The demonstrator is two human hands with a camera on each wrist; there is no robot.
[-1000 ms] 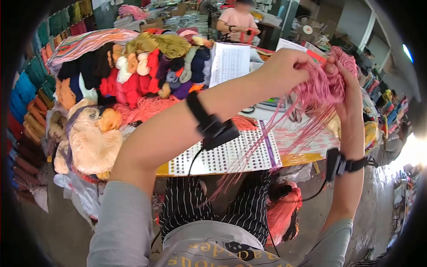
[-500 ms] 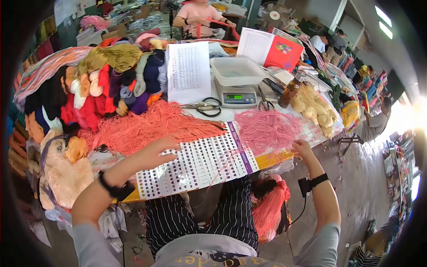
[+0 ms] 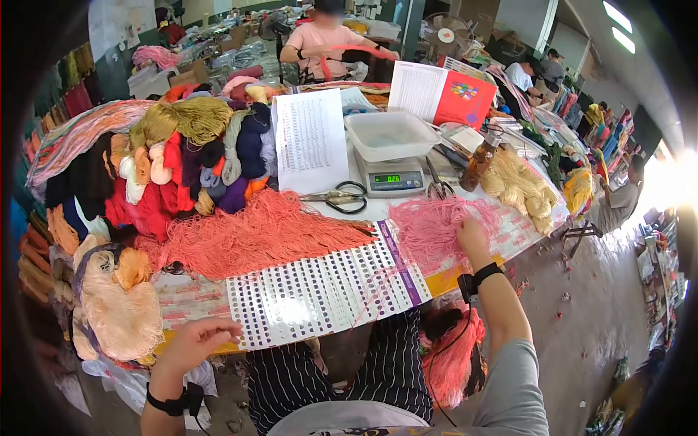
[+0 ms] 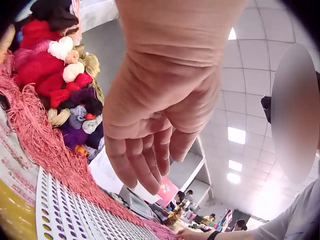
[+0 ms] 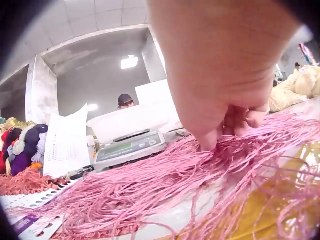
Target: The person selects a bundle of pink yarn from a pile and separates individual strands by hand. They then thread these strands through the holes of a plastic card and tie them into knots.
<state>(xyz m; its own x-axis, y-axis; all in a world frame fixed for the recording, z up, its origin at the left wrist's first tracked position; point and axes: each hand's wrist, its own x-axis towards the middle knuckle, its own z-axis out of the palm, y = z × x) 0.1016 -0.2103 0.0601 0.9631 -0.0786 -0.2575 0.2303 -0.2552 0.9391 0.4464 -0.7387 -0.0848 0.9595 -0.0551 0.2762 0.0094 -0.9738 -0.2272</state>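
Observation:
A loose bundle of pink yarn (image 3: pixel 429 232) lies spread on the table, over the right end of a white perforated card (image 3: pixel 313 298) with a purple strip. My right hand (image 3: pixel 474 243) is down on the yarn's right part. In the right wrist view, the bent fingers (image 5: pixel 207 140) of that hand pinch strands at the top of the bundle. Near the table's front left edge, my left hand (image 3: pixel 200 341) hovers by the card's left end. Its fingers hang loosely bent, with nothing in them, as the left wrist view shows. Coral yarn (image 3: pixel 262 236) covers the card's back edge.
Behind the yarn stand a scale (image 3: pixel 392 179) bearing a clear tub (image 3: pixel 391 134), scissors (image 3: pixel 342 196) and a brown bottle (image 3: pixel 480 161). Cream skeins (image 3: pixel 520 185) lie at right, a pile of coloured skeins (image 3: pixel 182 156) at left. A person (image 3: pixel 327 43) sits across the table.
Both hands held the pink yarn up at the right; it now lies on the table. My left hand has let go and moved to the front left. The right hand has come back onto the yarn.

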